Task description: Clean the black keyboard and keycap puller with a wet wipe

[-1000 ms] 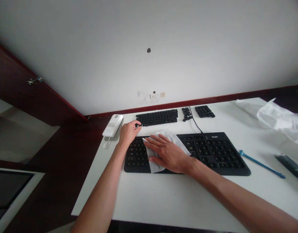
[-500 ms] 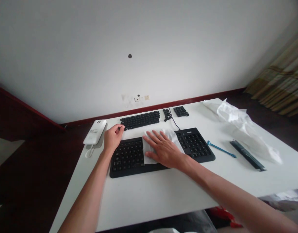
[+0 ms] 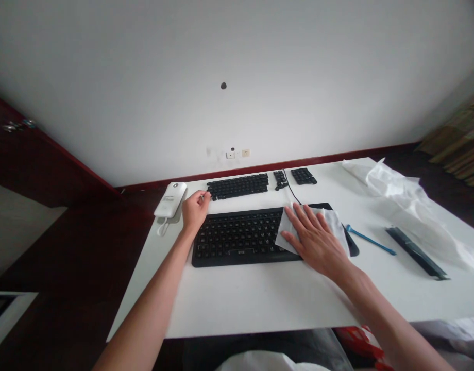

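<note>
My right hand (image 3: 316, 239) lies flat with fingers spread on a white cloth wipe (image 3: 306, 226), pressing it onto the right end of a black keyboard (image 3: 237, 238). The wipe hides that end of the keyboard. My left hand (image 3: 196, 210) is curled, its fingertips at the left end of a strip of black keys (image 3: 237, 186). Nothing shows between those fingers. A white rectangular device (image 3: 170, 200) with a short white cord lies just left of my left hand.
Further black key blocks (image 3: 303, 176) and a thin black cable (image 3: 291, 194) lie along the white table (image 3: 240, 301). To the right are a blue plastic stick (image 3: 370, 240), a dark strip (image 3: 417, 252) and crumpled white plastic sheeting (image 3: 399, 190). The table's left edge meets a dark floor.
My right hand and the wipe have slid rightward from the keyboard's middle to its right end. My left hand stays at the strip's left end. The view has shifted slightly.
</note>
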### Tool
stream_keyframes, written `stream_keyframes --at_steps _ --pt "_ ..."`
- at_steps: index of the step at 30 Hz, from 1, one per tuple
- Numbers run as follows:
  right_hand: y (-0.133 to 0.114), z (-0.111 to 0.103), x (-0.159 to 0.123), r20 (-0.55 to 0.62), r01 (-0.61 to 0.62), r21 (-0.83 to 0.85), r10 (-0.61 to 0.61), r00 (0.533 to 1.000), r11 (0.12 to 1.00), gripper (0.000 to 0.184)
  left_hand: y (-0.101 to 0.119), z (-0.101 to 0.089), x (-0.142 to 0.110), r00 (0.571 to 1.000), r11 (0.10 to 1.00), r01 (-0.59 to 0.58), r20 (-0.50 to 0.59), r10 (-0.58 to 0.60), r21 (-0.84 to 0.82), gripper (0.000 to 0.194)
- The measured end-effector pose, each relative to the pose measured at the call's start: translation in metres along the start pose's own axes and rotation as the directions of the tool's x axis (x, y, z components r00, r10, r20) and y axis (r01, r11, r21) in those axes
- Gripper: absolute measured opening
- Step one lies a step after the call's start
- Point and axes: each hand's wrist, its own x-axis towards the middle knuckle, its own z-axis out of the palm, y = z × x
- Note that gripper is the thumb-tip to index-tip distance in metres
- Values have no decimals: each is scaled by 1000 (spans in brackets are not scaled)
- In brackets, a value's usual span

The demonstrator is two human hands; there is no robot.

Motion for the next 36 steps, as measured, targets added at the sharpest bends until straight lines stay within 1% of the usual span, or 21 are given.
stream_keyframes --at_steps 4,6,9,12,16,18,21,24,26,27,28,30,31,33,36 --pt "-21 4 3 -29 28 1 -28 999 1000 75 -2 -7 -8 997 999 -6 75 9 -39 35" --pt "-38 5 5 -24 87 21 -86 996 996 72 -2 -10 -11 995 998 -17 95 23 -64 36" --pt "-67 5 8 -29 201 61 -200 979 978 70 -2 -13 -14 997 996 -13 72 20 -92 36" --pt "-92 5 12 -32 313 90 -311 950 946 69 0 -14 -14 999 991 -3 54 10 -131 35" --pt "-118 9 24 -29 444 123 -444 896 888 69 3 -15 -14 998 974 42 44 -33 -222 37" --pt "-133 13 32 -43 496 148 -496 868 856 71 5 -14 -13 997 963 59 54 -46 -263 39" --pt "-163 18 44 -51 551 197 -553 831 811 74 6 -14 -12 996 945 59 82 -34 -322 40" --pt "-195 20 54 -17 572 241 -585 811 784 77 1 -16 -8 995 918 73 97 -38 -389 42" --pt "-210 19 56 -6 564 258 -583 813 784 78 -5 -19 -4 987 867 153 117 -111 -474 44" --pt "-215 19 55 -8 559 265 -578 816 786 79 -8 -20 -2 979 822 205 133 -158 -532 45" --pt "-218 19 54 -14 555 272 -573 819 786 79 -10 -21 0 968 770 249 154 -196 -588 46" --pt "-220 19 50 -24 551 289 -569 822 783 79 -13 -23 3 957 685 291 190 -221 -668 47" --pt "-220 19 47 -26 548 299 -567 823 781 79 -14 -24 3 957 667 290 199 -212 -686 47" --pt "-221 19 44 -30 533 326 -555 831 781 82 -12 -25 4 961 658 277 207 -184 -701 48" --pt "-227 18 46 -18 467 392 -501 865 793 81 -6 -27 4 963 644 268 207 -170 -717 49"
